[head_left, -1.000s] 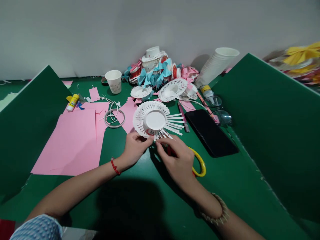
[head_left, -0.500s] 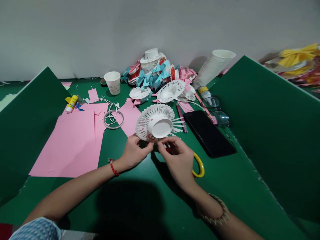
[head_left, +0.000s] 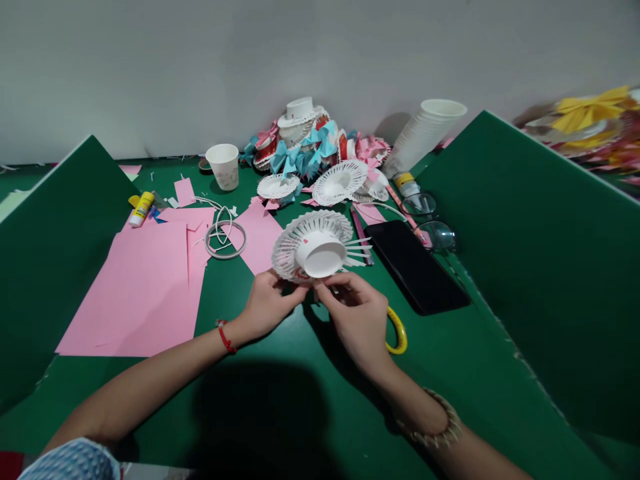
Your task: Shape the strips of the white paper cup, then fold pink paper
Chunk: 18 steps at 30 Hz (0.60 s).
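A white paper cup (head_left: 320,250), its wall cut into many strips that fan out like a disc, is tilted up off the green table (head_left: 280,413) with its bottom facing me. My left hand (head_left: 267,303) pinches the fan's near left edge. My right hand (head_left: 357,313) pinches strips at the near right edge, fingers closed on them. Straight uncurled strips stick out to the right. Yellow-handled scissors (head_left: 397,330) lie partly hidden under my right hand.
Pink paper sheets (head_left: 140,280) lie on the left, with a ring of cut rim (head_left: 225,239) and a glue stick (head_left: 140,209). A black phone (head_left: 415,265), glasses (head_left: 430,220), stacked cups (head_left: 423,133), one cup (head_left: 223,165) and finished cup flowers (head_left: 310,153) lie behind. Green boards (head_left: 550,267) stand on both sides.
The cut cup lay flat on the table a second ago; both hands have lifted its near edge so it now tilts toward me. Since half a second ago it has barely moved.
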{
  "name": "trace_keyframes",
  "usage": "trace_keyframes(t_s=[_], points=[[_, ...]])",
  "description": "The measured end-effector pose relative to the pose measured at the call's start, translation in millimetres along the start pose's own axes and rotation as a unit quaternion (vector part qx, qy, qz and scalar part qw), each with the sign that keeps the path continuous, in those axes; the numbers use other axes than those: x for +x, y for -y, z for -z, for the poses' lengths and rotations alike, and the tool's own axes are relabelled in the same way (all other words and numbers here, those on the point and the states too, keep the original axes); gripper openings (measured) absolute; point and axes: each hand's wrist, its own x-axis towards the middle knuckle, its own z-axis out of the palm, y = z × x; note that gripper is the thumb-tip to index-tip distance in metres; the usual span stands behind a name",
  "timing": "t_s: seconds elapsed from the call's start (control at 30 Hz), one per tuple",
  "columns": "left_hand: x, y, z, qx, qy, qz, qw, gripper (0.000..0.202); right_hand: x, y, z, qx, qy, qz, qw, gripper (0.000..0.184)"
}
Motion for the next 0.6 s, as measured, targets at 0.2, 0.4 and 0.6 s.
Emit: trace_keyframes(t_s=[0.2,0.4,0.6], points=[[1.7,1.4,-3.1,-0.065,-0.011,0.037,0.997,0.017,0.7,-0.5,-1.5,0.021,-0.010,-0.010,1.000,0.011],[2.9,-1.7,-2.0,-0.095,-0.050,0.052,0.993,0.015,2.0,-5.6,-3.7,0.095,0.014,-0.020,0.995,0.026],[2.5,-0.3,-2.6,-0.102,-0.052,0.049,0.992,0.020,0.5,-7.8,-2.5,0.063,0.025,-0.005,0.998,0.024]])
